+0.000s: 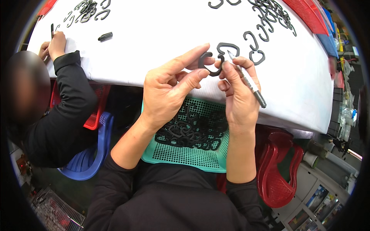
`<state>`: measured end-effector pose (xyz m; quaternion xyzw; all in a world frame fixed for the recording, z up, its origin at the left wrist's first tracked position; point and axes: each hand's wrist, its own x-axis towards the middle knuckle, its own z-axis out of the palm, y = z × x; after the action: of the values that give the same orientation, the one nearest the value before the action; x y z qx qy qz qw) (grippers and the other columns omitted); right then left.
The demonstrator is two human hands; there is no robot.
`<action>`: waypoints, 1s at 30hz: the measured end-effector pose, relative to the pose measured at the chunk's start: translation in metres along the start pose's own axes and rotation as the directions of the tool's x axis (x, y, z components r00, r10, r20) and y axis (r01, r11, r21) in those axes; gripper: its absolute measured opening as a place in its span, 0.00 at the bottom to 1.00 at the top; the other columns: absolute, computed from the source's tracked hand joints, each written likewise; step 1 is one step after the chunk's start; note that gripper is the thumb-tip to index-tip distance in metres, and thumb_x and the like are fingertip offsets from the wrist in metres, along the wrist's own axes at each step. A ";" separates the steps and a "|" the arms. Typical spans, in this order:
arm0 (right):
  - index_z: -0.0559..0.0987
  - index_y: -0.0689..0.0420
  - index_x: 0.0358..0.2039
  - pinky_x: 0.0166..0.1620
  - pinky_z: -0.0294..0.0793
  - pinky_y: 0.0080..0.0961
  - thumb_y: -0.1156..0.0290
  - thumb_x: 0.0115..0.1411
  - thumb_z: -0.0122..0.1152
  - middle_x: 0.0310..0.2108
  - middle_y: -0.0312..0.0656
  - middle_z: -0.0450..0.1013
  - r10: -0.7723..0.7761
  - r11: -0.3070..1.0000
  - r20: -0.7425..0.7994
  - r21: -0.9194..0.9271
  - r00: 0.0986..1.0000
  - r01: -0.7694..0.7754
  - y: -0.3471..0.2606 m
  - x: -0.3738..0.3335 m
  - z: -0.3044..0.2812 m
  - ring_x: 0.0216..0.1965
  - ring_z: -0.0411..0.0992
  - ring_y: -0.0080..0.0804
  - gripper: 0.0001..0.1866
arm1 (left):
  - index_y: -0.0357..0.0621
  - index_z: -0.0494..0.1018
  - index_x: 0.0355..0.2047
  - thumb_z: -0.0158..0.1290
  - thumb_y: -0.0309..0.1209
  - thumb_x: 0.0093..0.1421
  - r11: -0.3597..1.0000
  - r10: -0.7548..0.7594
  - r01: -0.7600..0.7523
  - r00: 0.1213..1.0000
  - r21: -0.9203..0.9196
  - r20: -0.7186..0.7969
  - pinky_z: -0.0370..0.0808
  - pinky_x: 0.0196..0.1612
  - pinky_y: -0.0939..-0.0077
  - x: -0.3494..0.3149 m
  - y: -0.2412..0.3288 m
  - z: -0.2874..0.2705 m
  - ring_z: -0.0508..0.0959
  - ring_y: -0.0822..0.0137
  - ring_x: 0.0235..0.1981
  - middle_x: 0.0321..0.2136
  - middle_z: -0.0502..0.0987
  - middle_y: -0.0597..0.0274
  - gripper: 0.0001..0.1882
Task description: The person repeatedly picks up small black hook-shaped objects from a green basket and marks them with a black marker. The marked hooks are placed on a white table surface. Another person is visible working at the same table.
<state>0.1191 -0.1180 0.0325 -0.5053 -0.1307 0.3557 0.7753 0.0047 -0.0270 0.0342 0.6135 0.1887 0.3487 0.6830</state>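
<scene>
My left hand (166,85) is closed, pinching a black C-shaped plastic part (214,73) between thumb and fingers above the table's near edge. At the part's other end is my right hand (242,94), its thumb and fingertips against it. A grey-and-black marker pen (251,84) also sits in my right hand, its uncapped tip pointing up and away. Just beyond lies another black C-shaped part (231,45) on the white table (154,46). Below my hands, a green plastic basket (181,156) at my lap holds many similar parts.
Loose C-shaped parts (266,17) spread at the far right, with another pile (86,9) at the far left. A black marker cap (105,36) lies on the table. At left another person's hand (58,45) holds a pen. Red (275,173) and blue (86,163) chairs stand either side.
</scene>
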 end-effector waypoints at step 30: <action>0.70 0.61 0.20 0.20 0.64 0.12 0.77 0.53 0.64 0.16 0.37 0.73 -0.301 0.816 0.039 -0.507 0.953 0.278 0.030 0.000 0.025 0.17 0.68 0.14 0.11 | 0.42 0.80 0.36 0.59 0.23 0.53 0.671 0.289 -0.143 0.954 0.727 -0.079 0.73 0.28 0.86 0.011 -0.005 -0.020 0.77 0.79 0.23 0.25 0.81 0.64 0.09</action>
<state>0.0930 -0.0936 0.0178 -0.6729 -0.2781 0.1758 0.6626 -0.0002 -0.0052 0.0273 0.8123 0.2980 0.3827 0.3240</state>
